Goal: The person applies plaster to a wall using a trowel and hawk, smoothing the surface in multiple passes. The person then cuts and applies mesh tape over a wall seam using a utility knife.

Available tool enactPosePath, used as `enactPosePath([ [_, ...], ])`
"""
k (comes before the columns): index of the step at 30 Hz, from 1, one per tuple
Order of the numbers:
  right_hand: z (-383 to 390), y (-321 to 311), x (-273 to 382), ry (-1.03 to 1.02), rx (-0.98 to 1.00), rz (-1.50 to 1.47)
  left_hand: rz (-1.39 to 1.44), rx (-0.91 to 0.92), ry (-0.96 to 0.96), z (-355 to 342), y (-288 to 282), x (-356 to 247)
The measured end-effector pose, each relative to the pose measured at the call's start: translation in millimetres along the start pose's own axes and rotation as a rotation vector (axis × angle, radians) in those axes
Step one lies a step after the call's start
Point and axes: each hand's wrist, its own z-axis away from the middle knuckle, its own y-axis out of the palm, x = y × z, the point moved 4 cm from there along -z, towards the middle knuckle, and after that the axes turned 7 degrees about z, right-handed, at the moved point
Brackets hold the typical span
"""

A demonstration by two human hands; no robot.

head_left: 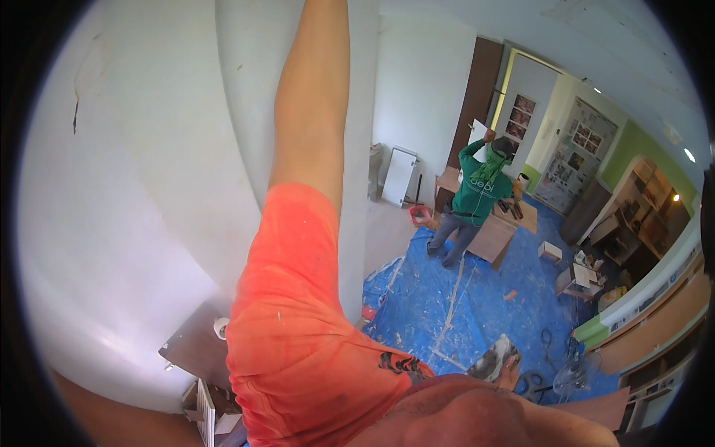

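Note:
My left arm, in an orange sleeve, stretches up past the top edge along the pale wall (164,134); the hand is out of view. At the lower right, my right hand (509,371) is closed on a flat tool smeared with white putty (488,359), probably a blade or hawk, held low over the blue plastic sheet (413,305). The pale wall fills much of the left side and has a dark thin mark on it.
A co-worker (477,197) in green stands with back turned at boards on a low table (491,242). A red tub (419,215), a leaning white panel (397,176), small stools (550,252), cables and shelving (648,208) surround them. A brown board (179,343) sits lower left.

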Motion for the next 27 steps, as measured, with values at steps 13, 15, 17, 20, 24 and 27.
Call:
enactPosePath([
  [13,-16,7,-43,0.055,-0.026,-0.082,0.765,-0.036,0.203,14,-54,-39],
  [15,7,0,-19,0.076,-0.097,-0.074,0.724,-0.079,-0.037,36,-26,-35],
  [17,4,9,-12,0.085,-0.066,-0.114,0.685,-0.09,-0.012,31,-27,-46],
  [20,0,10,-24,0.094,-0.056,-0.223,0.648,-0.089,0.11,54,-28,-64],
  [24,-4,7,-36,0.074,-0.056,-0.205,0.518,-0.052,0.07,93,-12,-81],
  [27,5,1,-33,0.054,-0.045,-0.251,0.58,-0.001,0.035,132,-14,-113],
])
